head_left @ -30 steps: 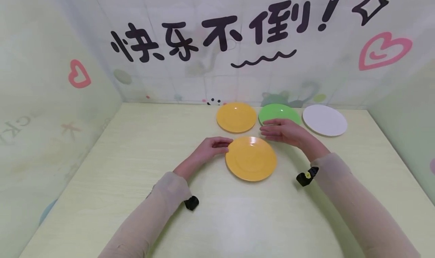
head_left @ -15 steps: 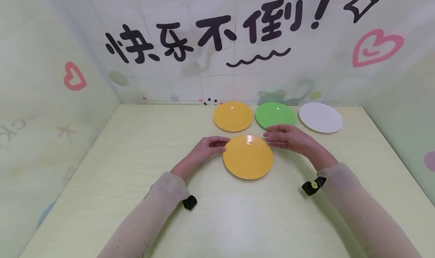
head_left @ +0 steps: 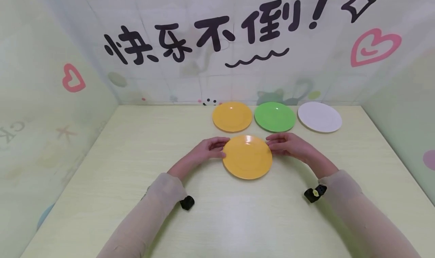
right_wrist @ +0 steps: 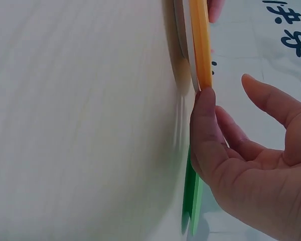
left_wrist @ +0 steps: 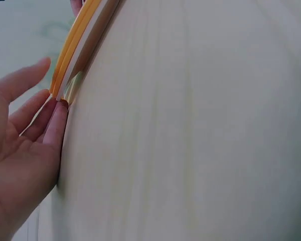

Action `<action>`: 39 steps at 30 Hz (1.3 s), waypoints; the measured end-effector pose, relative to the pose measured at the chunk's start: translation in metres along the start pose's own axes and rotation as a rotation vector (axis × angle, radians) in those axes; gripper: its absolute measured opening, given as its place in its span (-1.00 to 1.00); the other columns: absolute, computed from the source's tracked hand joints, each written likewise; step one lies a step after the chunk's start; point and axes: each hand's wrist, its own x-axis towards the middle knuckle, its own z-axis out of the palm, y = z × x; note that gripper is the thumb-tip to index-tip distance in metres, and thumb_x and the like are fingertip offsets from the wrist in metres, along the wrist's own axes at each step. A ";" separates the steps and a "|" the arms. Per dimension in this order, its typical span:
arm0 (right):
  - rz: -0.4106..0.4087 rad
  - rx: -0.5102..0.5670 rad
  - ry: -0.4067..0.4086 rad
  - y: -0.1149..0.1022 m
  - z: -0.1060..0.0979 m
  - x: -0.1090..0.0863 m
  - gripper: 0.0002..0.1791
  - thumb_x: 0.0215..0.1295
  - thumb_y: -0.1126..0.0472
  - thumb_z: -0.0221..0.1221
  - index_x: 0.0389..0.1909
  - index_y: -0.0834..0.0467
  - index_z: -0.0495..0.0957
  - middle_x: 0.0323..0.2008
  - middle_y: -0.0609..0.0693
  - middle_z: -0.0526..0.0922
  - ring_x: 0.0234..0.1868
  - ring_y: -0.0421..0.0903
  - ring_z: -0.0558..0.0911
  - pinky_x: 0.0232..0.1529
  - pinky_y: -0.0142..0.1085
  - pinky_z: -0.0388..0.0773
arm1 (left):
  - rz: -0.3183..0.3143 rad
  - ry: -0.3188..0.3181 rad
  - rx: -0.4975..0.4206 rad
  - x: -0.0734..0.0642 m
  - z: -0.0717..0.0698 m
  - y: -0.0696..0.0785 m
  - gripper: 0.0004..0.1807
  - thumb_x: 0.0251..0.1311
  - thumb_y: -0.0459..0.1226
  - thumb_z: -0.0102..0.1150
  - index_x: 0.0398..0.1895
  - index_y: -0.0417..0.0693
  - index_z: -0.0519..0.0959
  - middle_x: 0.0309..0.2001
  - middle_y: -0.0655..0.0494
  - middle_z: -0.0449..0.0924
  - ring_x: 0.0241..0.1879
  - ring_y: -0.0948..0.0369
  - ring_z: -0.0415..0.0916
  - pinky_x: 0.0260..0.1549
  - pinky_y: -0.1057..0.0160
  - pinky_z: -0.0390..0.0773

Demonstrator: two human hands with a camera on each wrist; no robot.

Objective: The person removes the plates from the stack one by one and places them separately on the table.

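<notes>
An orange plate [head_left: 247, 158] lies before me, between both hands. At its left edge my left hand [head_left: 207, 151] touches the rim with its fingertips; the left wrist view shows the thumb [left_wrist: 27, 80] spread apart from the fingers. On the opposite side my right hand [head_left: 290, 146] has its fingers against the rim, and its thumb [right_wrist: 271, 98] stands away from the plate in the right wrist view. Below the orange rim [right_wrist: 200, 45] runs a pale band; whether it is a second plate I cannot tell.
Behind the hands, three plates stand in a row along the back wall: an orange plate [head_left: 232, 117], a green plate [head_left: 275, 117] and a white plate [head_left: 320, 117]. Printed walls enclose the pale wooden table [head_left: 217, 220] at the back and both sides.
My right hand has come down from in front of the green plate to the near orange plate's right rim. The left hand stays at the left rim. The head view has shifted slightly.
</notes>
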 end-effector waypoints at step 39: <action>0.094 0.053 0.095 0.009 -0.036 -0.025 -0.59 0.43 0.29 0.05 0.19 0.39 0.27 -0.37 -0.22 0.65 -0.33 -0.34 0.64 -0.18 -0.49 0.69 | 0.104 -0.204 0.151 -0.007 -0.003 -0.004 0.00 0.19 -0.42 0.33 0.60 -0.04 -0.04 0.62 0.05 -0.06 0.58 0.08 0.00 0.57 0.09 0.07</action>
